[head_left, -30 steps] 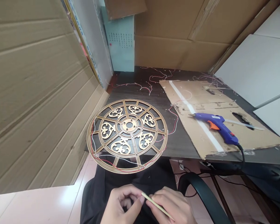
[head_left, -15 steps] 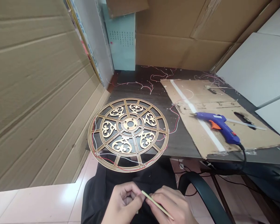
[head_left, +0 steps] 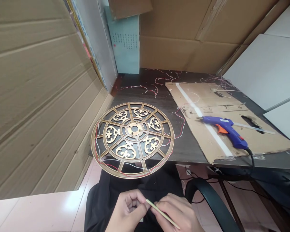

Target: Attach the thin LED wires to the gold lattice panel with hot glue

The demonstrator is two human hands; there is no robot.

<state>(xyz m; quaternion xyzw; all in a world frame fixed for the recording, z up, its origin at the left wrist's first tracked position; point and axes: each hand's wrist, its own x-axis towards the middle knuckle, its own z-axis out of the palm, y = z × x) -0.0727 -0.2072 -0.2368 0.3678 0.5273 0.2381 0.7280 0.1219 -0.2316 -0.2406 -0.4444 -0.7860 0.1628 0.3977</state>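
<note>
My right hand (head_left: 176, 212) is closed around a thin pale yellow-green stick (head_left: 163, 214), low in the view above my dark-clothed lap. The stick's upper tip meets the pinched fingertips of my left hand (head_left: 130, 209); whatever those fingers grip is too small to make out. Beyond both hands, a round gold openwork disc (head_left: 134, 129) with scroll ornaments lies on the dark table (head_left: 193, 145), its near rim past the table edge. Red and white wires (head_left: 125, 162) run along its near and left rim.
A blue glue gun (head_left: 226, 127) rests on a cardboard sheet (head_left: 195, 129) at the right, its cord hanging over the edge. Loose thin wires (head_left: 147, 88) lie at the back. Cardboard panels (head_left: 50, 80) stand at left and behind. A chair armrest (head_left: 212, 203) is at lower right.
</note>
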